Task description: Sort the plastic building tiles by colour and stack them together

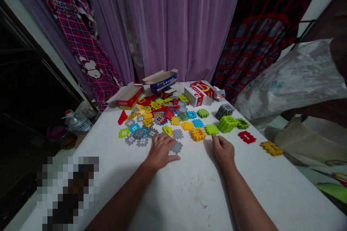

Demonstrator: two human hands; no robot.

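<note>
Two hands on white surface (189, 195): left hand (161, 149), fingers spread flat, touching grey notched plastic tile (176, 147); right hand (223, 150), fingers loosely curled, empty, fingertip at green notched plastic tile (211, 129). Best pinched by edges.

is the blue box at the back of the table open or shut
Open: the blue box lies on its side on the table with its end flaps splayed outward.

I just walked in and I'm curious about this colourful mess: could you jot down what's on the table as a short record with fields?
surface: white table
main items: scattered plastic waffle tiles in grey, yellow, blue, red, green
left hand: flat on the table, fingers on a grey tile
right hand: on the table, fingertip by a green tile
stacks: green stack, grey stack, yellow stack
boxes: red box, blue box, red-and-white box
backdrop: purple curtain
</note>
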